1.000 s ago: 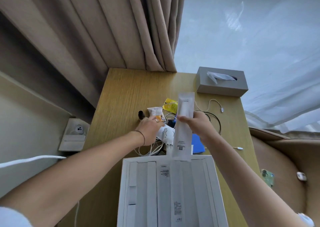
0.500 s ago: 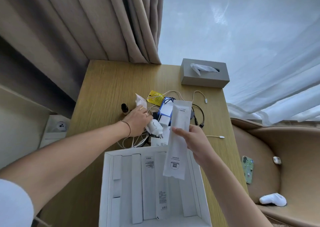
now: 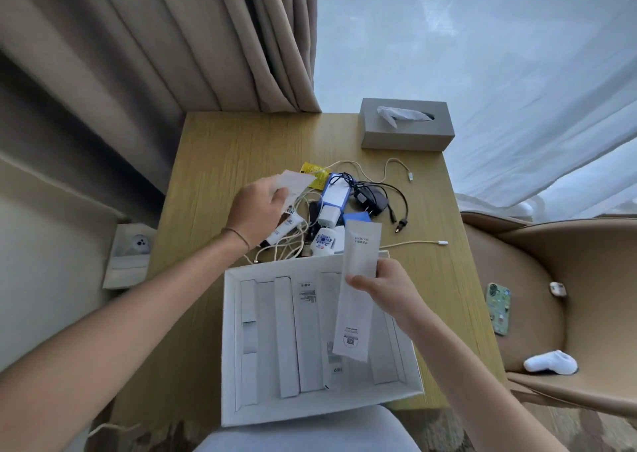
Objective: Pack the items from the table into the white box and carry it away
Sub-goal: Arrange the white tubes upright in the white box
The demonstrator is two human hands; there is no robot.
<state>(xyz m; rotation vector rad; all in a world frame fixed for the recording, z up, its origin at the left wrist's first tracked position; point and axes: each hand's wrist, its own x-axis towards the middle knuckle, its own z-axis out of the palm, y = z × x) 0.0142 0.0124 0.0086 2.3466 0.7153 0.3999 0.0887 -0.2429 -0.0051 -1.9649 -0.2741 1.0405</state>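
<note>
Right hand [image 3: 389,293] pinches QR-coded sachet [image 3: 356,293]; left hand [image 3: 258,207] pinches white packet [image 3: 293,184].

— What is the person wearing on the arms?

— Both forearms are bare. The left hand [image 3: 256,210] has a thin dark cord bracelet [image 3: 238,237] around the wrist, a single narrow loop.

— Any sleeves?

— None show along either forearm up to the picture's edges.

— And the right hand [image 3: 391,291]?

— Nothing on its wrist or fingers that I can see.

— Rings on the left?

— Too blurred to tell.

— Anything lower down?

— A pale grey-white rounded fabric patch [image 3: 303,431] at the bottom centre, possibly clothing over the lap.
</note>
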